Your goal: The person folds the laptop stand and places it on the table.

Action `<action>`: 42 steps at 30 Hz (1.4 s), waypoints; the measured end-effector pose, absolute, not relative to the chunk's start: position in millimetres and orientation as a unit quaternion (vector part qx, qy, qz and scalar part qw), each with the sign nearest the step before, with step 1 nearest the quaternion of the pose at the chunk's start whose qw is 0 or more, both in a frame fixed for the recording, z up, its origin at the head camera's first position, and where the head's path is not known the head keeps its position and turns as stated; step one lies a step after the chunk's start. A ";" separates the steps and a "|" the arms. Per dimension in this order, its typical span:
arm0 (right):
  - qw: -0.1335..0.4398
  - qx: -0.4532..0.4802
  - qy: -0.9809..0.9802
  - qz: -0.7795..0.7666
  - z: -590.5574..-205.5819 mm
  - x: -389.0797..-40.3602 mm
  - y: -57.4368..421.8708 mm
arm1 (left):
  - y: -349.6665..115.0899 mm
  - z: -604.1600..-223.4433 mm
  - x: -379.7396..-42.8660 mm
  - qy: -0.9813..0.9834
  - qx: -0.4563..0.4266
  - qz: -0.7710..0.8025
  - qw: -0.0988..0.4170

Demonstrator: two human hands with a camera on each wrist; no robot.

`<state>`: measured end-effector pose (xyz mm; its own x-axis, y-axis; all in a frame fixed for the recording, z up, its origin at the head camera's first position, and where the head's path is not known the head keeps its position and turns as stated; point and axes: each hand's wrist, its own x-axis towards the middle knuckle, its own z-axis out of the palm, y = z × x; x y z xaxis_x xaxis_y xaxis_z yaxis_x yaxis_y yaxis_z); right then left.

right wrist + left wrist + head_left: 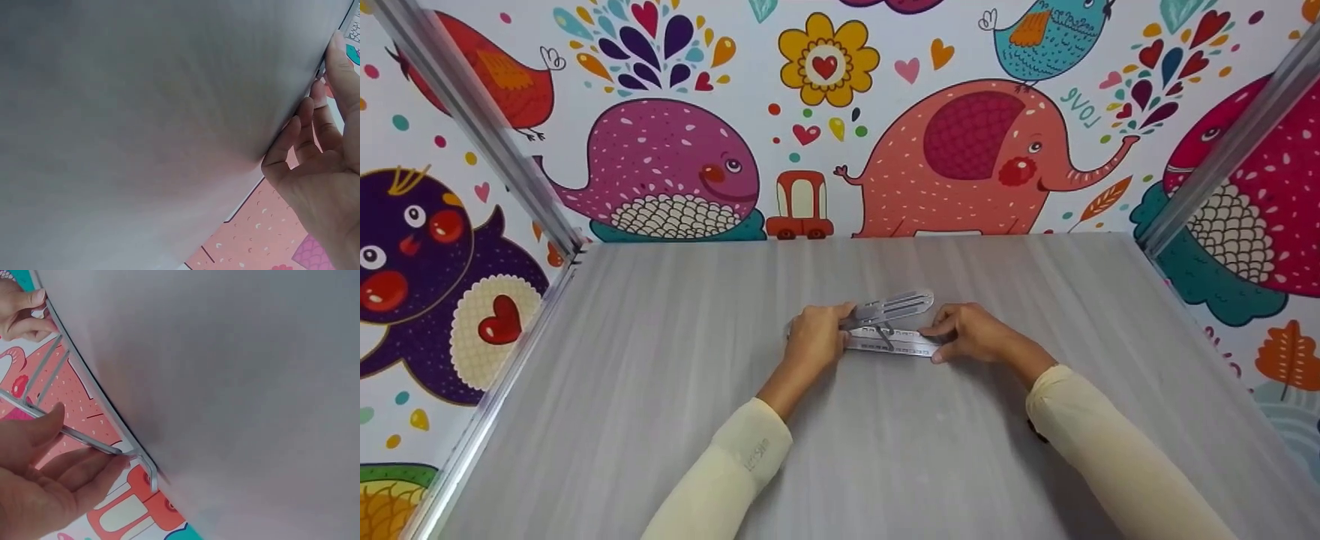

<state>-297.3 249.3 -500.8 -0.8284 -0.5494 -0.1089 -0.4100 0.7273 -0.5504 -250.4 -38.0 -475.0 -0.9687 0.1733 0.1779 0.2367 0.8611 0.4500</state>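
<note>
A grey folding stand [911, 345] lies on the table, its slotted upper panel [896, 306] tilted up from the flat base. My left hand [815, 337] grips the hinged left end. In the left wrist view that hand [56, 478] has its thumb above the raised panel [84, 437] and its fingers below. Two thin struts [42, 374] join panel and base [104, 396]. At the base's right end, my right hand [979, 334] pinches the edge between thumb and fingers. In the right wrist view this hand [332, 163] has fingertips at table level, and most of the stand is hidden.
The grey wood-grain table [885, 465] extends around the stand. Behind it stands a wall [877, 45] printed with cartoon animals. Metal posts [472, 120] rise at the back corners, and a metal rail [502, 390] runs along the left edge.
</note>
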 end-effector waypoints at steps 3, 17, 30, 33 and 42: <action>0.144 -0.247 0.919 -0.270 -500.2 -296.0 249.2 | -38.9 -473.0 -254.0 -0.956 -0.100 -0.272 0.041; 0.100 -0.286 0.916 -0.264 -503.5 -283.2 246.6 | -45.0 -466.7 -267.9 -0.938 -0.094 -0.329 -0.047; 0.062 -0.278 0.931 -0.229 -501.0 -254.4 235.0 | -52.3 -471.6 -282.1 -0.931 -0.126 -0.335 -0.065; 0.047 -0.272 0.937 -0.213 -500.2 -245.5 230.3 | -55.7 -472.6 -284.5 -0.931 -0.134 -0.333 -0.070; 0.037 -0.212 0.949 -0.231 -499.4 -228.5 218.8 | -62.2 -476.6 -292.0 -0.919 -0.181 -0.342 -0.072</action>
